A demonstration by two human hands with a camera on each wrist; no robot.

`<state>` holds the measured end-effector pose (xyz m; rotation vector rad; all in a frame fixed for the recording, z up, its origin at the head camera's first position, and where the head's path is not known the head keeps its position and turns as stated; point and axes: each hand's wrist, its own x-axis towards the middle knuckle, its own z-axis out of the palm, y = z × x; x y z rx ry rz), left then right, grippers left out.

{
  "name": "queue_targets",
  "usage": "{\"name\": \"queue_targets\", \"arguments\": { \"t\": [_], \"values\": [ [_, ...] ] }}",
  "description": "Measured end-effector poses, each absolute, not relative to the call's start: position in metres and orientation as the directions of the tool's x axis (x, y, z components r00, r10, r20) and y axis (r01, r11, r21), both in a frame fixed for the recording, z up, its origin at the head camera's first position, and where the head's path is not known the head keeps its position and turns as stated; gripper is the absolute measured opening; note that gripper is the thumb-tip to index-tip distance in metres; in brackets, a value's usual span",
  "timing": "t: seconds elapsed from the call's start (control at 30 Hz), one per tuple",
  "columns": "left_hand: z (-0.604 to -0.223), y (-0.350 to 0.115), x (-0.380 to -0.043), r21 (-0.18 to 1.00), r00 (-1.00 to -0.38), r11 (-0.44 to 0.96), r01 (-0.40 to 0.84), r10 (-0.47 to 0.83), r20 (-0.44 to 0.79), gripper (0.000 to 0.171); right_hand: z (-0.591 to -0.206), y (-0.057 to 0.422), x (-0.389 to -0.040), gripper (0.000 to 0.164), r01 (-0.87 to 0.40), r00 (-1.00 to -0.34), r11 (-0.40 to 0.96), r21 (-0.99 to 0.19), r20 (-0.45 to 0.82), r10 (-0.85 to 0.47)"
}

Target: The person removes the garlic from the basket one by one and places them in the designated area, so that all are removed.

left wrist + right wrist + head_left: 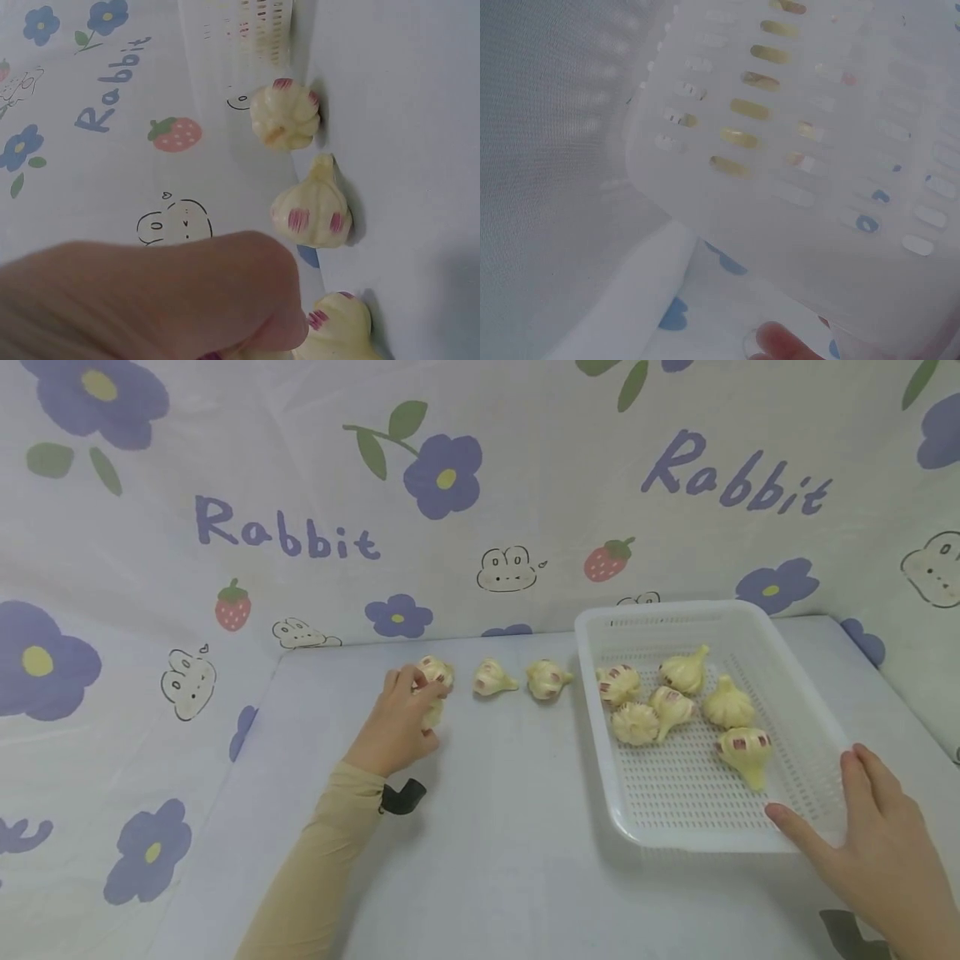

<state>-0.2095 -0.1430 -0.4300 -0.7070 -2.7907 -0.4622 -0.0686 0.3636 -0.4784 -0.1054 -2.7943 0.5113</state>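
Observation:
My left hand [393,727] pinches a pale garlic bulb [432,715] between thumb and fingers, and the fingers partly hide it. Just behind it lies another garlic bulb [435,670] with purple patches. Two more, a garlic bulb [491,678] and a garlic bulb [547,680], lie to the right in a row; these also show in the left wrist view. My right hand [885,843] rests at the near right corner of a white plastic basket [622,822], thumb and fingers spread along its rim. A fingertip [780,341] shows below the basket's slotted wall in the right wrist view.
Several garlic bulbs [726,703] sit inside the basket, mostly toward its back and left. A white cloth [487,860] covers the table. Behind it hangs a printed curtain [300,468] with flowers, rabbits and strawberries.

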Motion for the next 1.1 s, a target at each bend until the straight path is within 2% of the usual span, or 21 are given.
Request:
{"name": "queue_targets", "arguments": {
  "t": [0.33, 0.73, 1.1],
  "values": [
    [-0.443, -0.146, -0.216, 0.253, -0.897, 0.866, 0.432, 0.385, 0.217, 0.059, -0.48, 0.365, -0.069, 0.117, 0.027, -0.951, 0.939, -0.344, 0.279, 0.13],
    [-0.472, -0.146, -0.232, 0.228, -0.899, 0.875, 0.428, 0.386, 0.206, 0.053, -0.48, 0.366, -0.07, 0.117, 0.036, -0.953, 0.937, -0.349, 0.269, 0.137],
    [-0.484, -0.146, -0.24, 0.215, -0.901, 0.877, 0.43, 0.399, 0.171, 0.055, -0.475, 0.363, -0.069, 0.114, 0.034, -0.957, 0.934, -0.355, 0.259, 0.133]
  ]
}}
